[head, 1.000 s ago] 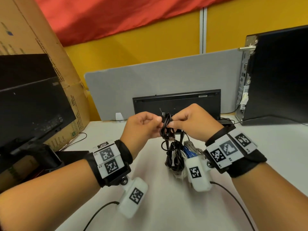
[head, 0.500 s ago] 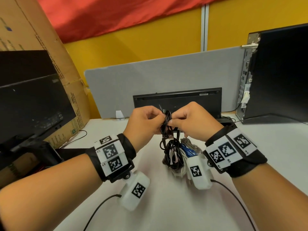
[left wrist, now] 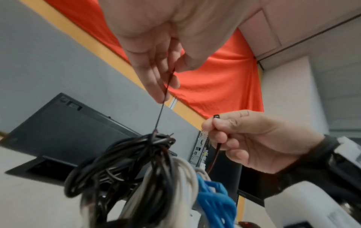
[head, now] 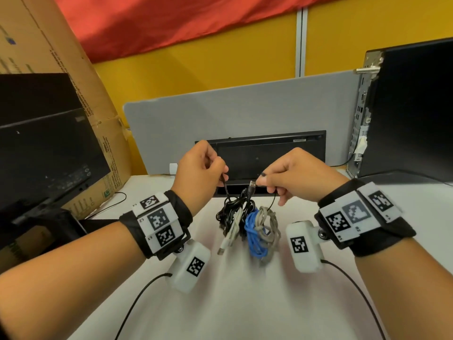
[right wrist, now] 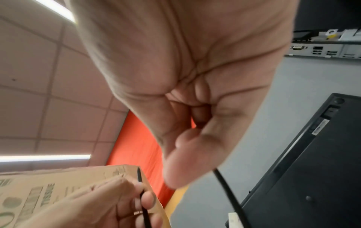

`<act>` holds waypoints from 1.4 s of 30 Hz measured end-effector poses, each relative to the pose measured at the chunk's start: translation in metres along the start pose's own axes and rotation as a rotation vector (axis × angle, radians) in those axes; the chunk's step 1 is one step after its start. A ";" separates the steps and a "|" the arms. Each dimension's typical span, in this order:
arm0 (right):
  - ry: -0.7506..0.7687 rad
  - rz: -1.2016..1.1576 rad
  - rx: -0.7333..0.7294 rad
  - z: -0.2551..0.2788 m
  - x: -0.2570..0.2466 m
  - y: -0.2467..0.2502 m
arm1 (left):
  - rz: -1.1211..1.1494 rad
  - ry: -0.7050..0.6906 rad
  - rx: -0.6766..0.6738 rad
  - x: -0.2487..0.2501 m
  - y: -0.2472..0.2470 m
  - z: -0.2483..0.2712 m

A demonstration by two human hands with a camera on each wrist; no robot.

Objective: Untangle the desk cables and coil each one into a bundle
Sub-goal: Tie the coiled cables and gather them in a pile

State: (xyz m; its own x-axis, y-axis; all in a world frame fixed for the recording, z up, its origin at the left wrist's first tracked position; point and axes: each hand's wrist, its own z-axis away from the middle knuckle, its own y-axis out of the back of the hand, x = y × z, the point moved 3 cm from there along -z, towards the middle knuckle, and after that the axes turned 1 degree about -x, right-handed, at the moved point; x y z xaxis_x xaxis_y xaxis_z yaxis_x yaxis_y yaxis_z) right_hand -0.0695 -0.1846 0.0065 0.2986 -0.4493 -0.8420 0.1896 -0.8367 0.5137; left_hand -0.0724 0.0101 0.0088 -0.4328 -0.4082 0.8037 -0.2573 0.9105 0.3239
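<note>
Tangled black cable [head: 232,208] beside white and blue coils, left hand [head: 199,173] fingers pinching one strand; right hand [head: 296,173] another

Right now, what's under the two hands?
Under the left hand and right hand a cable tangle lies on the desk: black, white, blue, grey. What lies beneath the tangle is hidden.

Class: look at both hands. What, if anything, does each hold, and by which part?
Left hand pinches a thin black cable above the tangle; right hand pinches another black strand near its end.
</note>
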 end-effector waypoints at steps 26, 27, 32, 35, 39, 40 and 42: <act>0.215 -0.426 0.459 -0.009 0.015 0.027 | 0.656 0.194 -0.294 -0.002 -0.049 -0.022; 0.227 -0.430 0.445 -0.007 0.012 0.026 | 0.675 0.203 -0.311 0.001 -0.045 -0.022; 0.294 -0.525 0.381 -0.004 0.000 0.012 | 0.679 0.279 -0.371 0.009 -0.033 -0.018; 0.308 -0.682 0.330 -0.004 -0.004 0.003 | 0.678 0.293 -0.392 0.012 -0.035 -0.013; 0.314 -0.792 0.283 -0.003 -0.007 0.003 | 0.668 0.229 -0.372 0.017 -0.037 -0.007; 0.318 -0.808 0.269 -0.002 -0.008 0.004 | 0.674 0.215 -0.366 0.019 -0.037 -0.007; 0.328 -0.829 0.241 -0.001 -0.008 0.004 | 0.693 0.198 -0.361 0.021 -0.037 -0.006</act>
State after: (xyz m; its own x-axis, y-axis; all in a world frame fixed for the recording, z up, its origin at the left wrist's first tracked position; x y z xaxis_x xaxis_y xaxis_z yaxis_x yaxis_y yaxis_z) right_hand -0.0700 -0.1839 0.0157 0.4110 0.4026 -0.8179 0.2723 -0.9105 -0.3113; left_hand -0.0671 -0.0314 0.0165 -0.2220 0.2455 0.9436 0.3234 0.9315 -0.1663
